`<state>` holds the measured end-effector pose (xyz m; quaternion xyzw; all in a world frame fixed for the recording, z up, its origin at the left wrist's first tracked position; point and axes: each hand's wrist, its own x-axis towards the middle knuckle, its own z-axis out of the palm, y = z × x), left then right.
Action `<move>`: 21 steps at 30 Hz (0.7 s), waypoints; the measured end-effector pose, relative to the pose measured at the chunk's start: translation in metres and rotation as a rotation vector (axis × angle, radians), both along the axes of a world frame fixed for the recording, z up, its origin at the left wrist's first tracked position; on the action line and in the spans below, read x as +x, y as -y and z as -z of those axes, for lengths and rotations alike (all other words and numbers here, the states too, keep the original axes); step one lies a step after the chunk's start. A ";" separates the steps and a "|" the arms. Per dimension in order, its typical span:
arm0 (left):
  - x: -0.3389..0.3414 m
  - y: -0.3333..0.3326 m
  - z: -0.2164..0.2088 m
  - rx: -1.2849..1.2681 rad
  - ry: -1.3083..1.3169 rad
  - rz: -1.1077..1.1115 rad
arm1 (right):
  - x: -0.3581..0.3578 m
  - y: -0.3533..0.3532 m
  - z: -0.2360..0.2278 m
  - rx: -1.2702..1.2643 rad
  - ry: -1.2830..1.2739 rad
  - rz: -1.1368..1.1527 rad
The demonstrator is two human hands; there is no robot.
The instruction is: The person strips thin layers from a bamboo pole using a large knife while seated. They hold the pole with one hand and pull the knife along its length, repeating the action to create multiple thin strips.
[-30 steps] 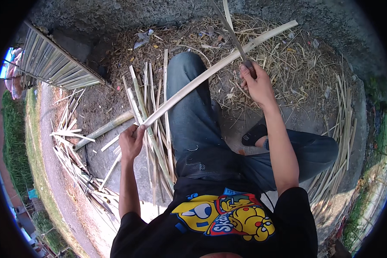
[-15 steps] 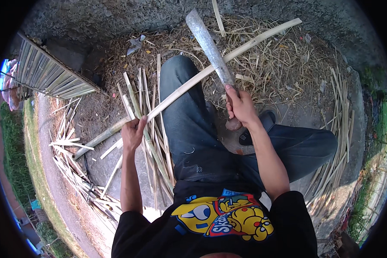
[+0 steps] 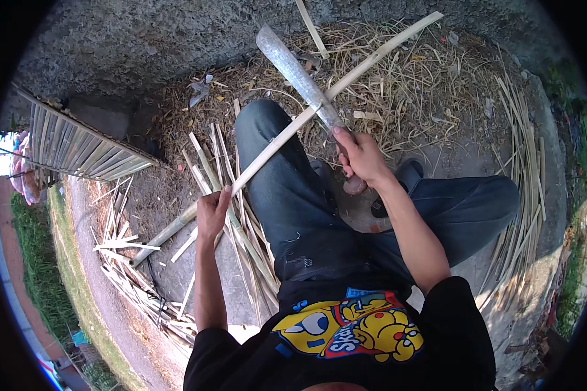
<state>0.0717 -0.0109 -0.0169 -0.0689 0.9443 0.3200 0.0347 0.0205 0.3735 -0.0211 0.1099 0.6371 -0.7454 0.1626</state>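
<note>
Grey ground (image 3: pixel 456 159) is spreading beneath a seated worker, whose two hands are holding a long pale strip and a broad-bladed knife. Nearest, the left hand (image 3: pixel 213 212) is pinching the strip (image 3: pixel 267 153) at its near end, thumb lying along the wood, fingers curling under. From that grip the strip is running forward and to the right, slanting across the raised left knee (image 3: pixel 280 189); whether it is resting on the denim is impossible to tell. Opposite, the right hand (image 3: pixel 362 156) is closing around the handle of the knife (image 3: pixel 293 72), thumb pointing toward the blade, which is reaching forward and to the left. The two long axes are crossing just ahead and left of the right hand, far nearer to it than to the left; the strip's far end is jutting well beyond both hands. Whether metal and wood are touching is not clear.

Loose strips (image 3: pixel 248 244) are lying just right of the left hand, while a round pole (image 3: pixel 163 238) is stretching to its left. Curled shavings (image 3: pixel 398 91) are covering the ground ahead of the right hand, and more slats (image 3: pixel 531 176) are lining its far right. Beyond both hands, a rough wall (image 3: pixel 176 52) is closing off the scene.
</note>
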 end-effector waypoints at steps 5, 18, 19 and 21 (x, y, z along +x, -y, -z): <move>-0.008 -0.009 -0.011 -0.007 0.008 0.001 | -0.025 -0.038 -0.004 -0.050 0.021 0.206; -0.024 -0.035 -0.019 -0.123 0.074 0.038 | -0.027 -0.059 0.001 -0.175 0.061 0.374; -0.025 -0.037 -0.020 -0.163 0.085 0.044 | -0.022 -0.051 0.001 -0.174 0.063 0.372; -0.026 -0.070 -0.015 -0.122 -0.013 0.075 | -0.001 -0.013 0.004 -0.114 0.042 0.109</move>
